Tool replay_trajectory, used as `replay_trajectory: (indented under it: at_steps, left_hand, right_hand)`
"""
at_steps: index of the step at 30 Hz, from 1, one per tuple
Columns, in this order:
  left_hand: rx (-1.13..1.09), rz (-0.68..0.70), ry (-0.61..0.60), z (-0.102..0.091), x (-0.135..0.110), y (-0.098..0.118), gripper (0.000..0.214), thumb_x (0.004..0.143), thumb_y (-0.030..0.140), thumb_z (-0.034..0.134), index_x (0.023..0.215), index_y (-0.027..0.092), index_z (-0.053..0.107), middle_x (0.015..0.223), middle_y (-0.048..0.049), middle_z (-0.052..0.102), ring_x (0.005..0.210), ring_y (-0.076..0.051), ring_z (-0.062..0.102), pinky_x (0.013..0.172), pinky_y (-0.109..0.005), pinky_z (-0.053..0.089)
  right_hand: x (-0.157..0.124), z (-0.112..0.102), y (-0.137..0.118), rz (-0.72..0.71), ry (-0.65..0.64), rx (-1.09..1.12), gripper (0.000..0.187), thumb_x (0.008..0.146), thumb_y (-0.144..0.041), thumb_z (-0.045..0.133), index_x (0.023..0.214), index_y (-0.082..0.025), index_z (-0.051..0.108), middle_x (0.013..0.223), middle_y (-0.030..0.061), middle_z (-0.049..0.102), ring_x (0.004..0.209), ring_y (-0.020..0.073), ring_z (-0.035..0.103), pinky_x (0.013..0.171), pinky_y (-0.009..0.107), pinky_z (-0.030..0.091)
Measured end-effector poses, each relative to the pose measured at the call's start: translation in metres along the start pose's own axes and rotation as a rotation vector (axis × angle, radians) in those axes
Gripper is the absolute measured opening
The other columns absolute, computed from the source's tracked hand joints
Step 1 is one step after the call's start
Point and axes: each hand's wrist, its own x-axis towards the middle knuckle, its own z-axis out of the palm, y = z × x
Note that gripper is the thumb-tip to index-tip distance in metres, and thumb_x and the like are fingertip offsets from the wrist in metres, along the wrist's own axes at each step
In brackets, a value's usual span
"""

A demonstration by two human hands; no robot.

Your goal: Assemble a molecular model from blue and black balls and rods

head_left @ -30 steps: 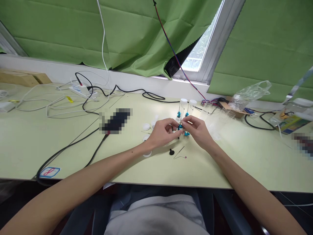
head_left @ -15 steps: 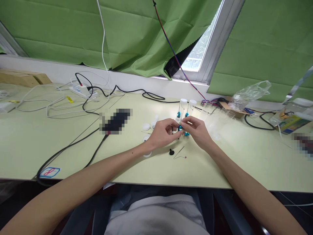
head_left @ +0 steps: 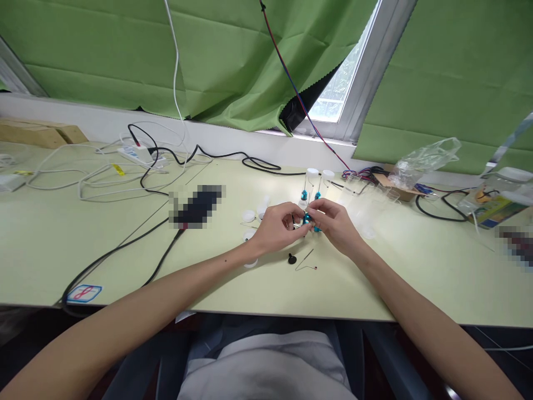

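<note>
My left hand [head_left: 280,225] and my right hand [head_left: 336,223] meet over the table, fingers pinched around a small shiny teal part [head_left: 307,218]. Fingertips cover much of it, so its exact kind does not show. Another teal piece [head_left: 317,228] is partly visible just behind my right fingers. Beyond the hands stand two clear tubes with white caps, a left tube [head_left: 311,180] and a right tube [head_left: 326,182], each with teal bits and thin wire inside. Nearer me lie a black round-headed knob [head_left: 292,259] and a bent wire [head_left: 306,268] with a red tip.
White round discs [head_left: 249,215] lie beside my left hand. A dark pixelated device [head_left: 197,206] with a black cable is further left. White and black cables and a power strip [head_left: 141,155] fill the back left. A plastic bag [head_left: 428,161] and a jar [head_left: 506,194] stand right.
Both hands stay almost in place, still pinching the teal part, which has turned or tilted slightly. The other things lie as before.
</note>
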Motion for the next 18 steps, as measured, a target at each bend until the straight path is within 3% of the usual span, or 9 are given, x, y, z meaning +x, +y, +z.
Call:
replay_trajectory:
  at_steps: [18]
  left_hand:
    - [0.010, 0.055, 0.003, -0.0001, 0.0000, -0.0017, 0.015, 0.077, 0.030, 0.071, 0.081, 0.016, 0.064, 0.074, 0.0003, 0.060, 0.054, -0.007, 0.048, 0.048, -0.021, 0.041]
  right_hand:
    - [-0.0002, 0.0010, 0.0000, 0.028, 0.015, 0.047, 0.020, 0.076, -0.033, 0.078, 0.085, -0.021, 0.065, 0.082, -0.0006, 0.057, 0.069, 0.0133, 0.056, 0.062, 0.030, 0.047]
